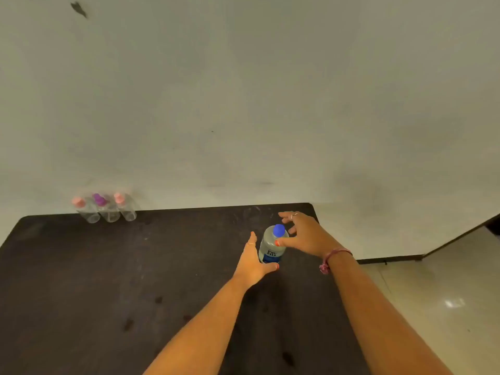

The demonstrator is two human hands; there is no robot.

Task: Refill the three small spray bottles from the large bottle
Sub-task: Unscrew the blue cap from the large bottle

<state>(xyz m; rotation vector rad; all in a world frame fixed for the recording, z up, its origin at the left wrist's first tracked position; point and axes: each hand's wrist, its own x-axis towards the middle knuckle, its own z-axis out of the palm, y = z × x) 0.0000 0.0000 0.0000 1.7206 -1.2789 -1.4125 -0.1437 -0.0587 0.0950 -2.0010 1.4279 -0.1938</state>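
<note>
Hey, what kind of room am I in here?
Probably a plain indoor room, home or office: a bare pale wall, a dark table pushed against it, and a glossy tiled floor to the right.

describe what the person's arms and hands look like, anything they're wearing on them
Both forearms are bare, with no sleeves in view. The right hand has a thin ring on one finger and a pinkish-red thread band tied at the wrist, its ends hanging loose. The left hand also shows a thin ring. Nails on both hands are painted orange-red.

A dark table [81,280] stands against a pale wall [243,90], with glossy, perhaps tiled, floor [446,288] alongside.
</note>
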